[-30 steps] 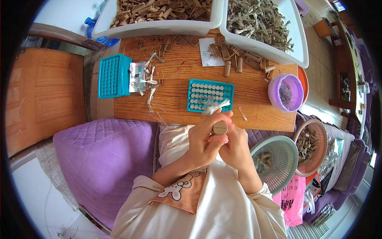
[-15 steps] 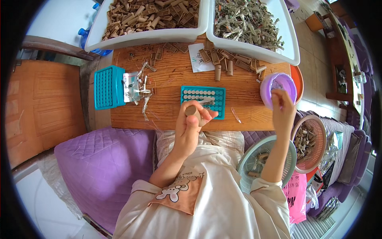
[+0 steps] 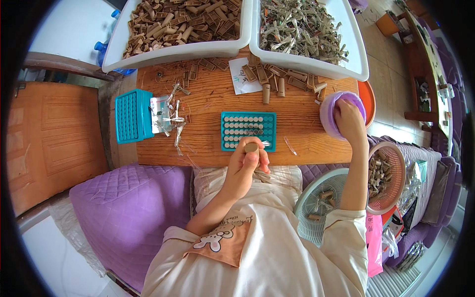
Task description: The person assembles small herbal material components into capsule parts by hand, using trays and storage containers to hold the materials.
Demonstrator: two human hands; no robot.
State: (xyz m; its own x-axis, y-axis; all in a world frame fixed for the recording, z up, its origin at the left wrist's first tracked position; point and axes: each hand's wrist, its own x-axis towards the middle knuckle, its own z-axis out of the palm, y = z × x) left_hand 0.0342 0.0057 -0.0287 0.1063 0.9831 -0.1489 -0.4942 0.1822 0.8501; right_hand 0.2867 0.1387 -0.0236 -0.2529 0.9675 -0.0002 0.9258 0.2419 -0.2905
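Note:
My left hand (image 3: pixel 242 171) is closed around a brown plastic cylinder (image 3: pixel 252 147), its round end facing up. Pale clear strands (image 3: pixel 266 144) show just past its fingers. Right beyond this hand lies a teal tray (image 3: pixel 273 129) with rows of small white round pieces (image 3: pixel 242 125). At the right side of the table, my right hand (image 3: pixel 350 119) reaches down into a purple bowl (image 3: pixel 328 123). Its fingertips are hidden inside, so what they touch cannot be seen.
Two white bins stand at the back, one of brown shells (image 3: pixel 183 24), one of wired parts (image 3: pixel 302 34). Loose shells (image 3: pixel 297 76) lie before them. Teal stacked trays (image 3: pixel 133 116) and wired pieces (image 3: pixel 175 119) sit left. Baskets (image 3: pixel 309 198) stand at my right.
My right hand has gone from the purple bowl's near rim down into it. My left hand, still holding the brown cylinder, has shifted slightly right and nearer, uncovering more of the teal tray.

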